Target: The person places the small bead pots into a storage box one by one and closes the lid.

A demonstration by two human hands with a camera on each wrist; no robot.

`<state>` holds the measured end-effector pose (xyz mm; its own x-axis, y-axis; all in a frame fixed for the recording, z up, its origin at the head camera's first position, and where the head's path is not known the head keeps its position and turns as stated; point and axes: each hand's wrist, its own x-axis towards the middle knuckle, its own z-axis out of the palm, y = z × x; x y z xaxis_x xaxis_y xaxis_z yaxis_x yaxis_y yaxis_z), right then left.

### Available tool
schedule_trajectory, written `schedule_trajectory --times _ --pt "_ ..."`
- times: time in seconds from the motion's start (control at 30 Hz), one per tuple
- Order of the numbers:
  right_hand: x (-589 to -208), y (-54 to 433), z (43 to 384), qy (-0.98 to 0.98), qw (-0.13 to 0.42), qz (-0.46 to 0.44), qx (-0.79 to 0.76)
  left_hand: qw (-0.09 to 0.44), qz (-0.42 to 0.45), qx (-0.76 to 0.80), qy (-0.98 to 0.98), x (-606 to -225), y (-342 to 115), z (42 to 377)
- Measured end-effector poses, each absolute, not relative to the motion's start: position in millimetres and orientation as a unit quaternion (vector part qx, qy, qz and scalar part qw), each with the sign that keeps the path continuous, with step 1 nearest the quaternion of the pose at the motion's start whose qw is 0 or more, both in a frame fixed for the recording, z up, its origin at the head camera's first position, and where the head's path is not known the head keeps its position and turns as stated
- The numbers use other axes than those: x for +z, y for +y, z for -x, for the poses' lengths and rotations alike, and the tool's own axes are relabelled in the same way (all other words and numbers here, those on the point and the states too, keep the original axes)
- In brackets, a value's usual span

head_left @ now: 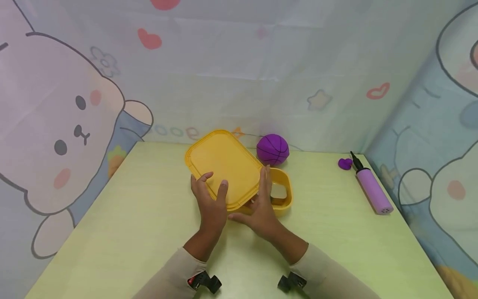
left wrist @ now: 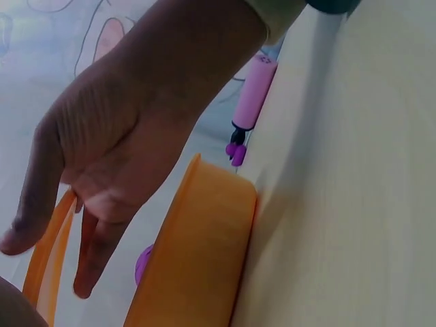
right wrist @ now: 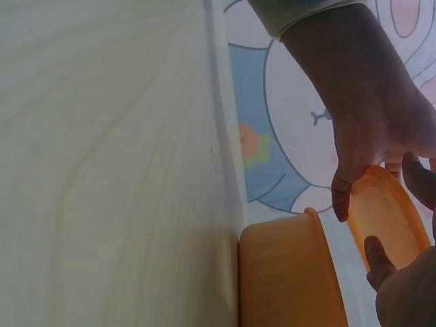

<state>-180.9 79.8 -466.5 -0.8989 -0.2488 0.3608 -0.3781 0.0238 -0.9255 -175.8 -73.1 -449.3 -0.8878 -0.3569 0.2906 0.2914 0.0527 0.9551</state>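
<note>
A yellow rectangular lid (head_left: 225, 166) is tilted over a yellow food container (head_left: 286, 182) on the table. My left hand (head_left: 210, 207) holds the lid at its near left edge, thumb on the upper face. Straight fingers of my right hand (head_left: 263, 211) touch the lid's right end, and its thumb is spread to the left near the container's front. In the left wrist view the lid (left wrist: 51, 259) stands apart from the container (left wrist: 204, 238). Through the uncovered right end of the container a brownish thing shows inside; the lid hides the rest.
Behind the container sits a purple ball (head_left: 273, 149) with basketball lines, close to the back curtain. Far right on the table lie a lilac hand pump (head_left: 374, 191) with a black nozzle and a small purple piece (head_left: 345, 164). Printed cloth walls border the table's back and sides.
</note>
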Motion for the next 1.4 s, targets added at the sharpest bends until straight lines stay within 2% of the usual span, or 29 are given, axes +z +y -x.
schedule_trajectory --times 0.27,0.53,0.77,0.87,1.23,1.4 --pt "-459 89 184 -0.699 0.055 -0.188 0.687 0.231 -0.032 -0.711 -0.663 -448 -53 172" --pt "-454 107 188 -0.633 0.002 -0.183 0.752 0.216 0.002 -0.707 -0.673 -442 -56 173" --pt "-452 140 196 -0.571 -0.051 -0.207 0.793 0.208 0.003 -0.712 -0.670 -433 -83 202" --pt "-448 162 199 -0.562 -0.078 -0.225 0.792 0.173 0.012 -0.702 -0.691 -431 -103 218" --pt "-441 237 224 -0.574 -0.149 -0.276 0.757 -0.062 0.147 -0.582 -0.797 -411 -159 267" --pt "-438 252 234 -0.570 -0.171 -0.304 0.744 -0.106 0.193 -0.525 -0.822 -402 -172 278"
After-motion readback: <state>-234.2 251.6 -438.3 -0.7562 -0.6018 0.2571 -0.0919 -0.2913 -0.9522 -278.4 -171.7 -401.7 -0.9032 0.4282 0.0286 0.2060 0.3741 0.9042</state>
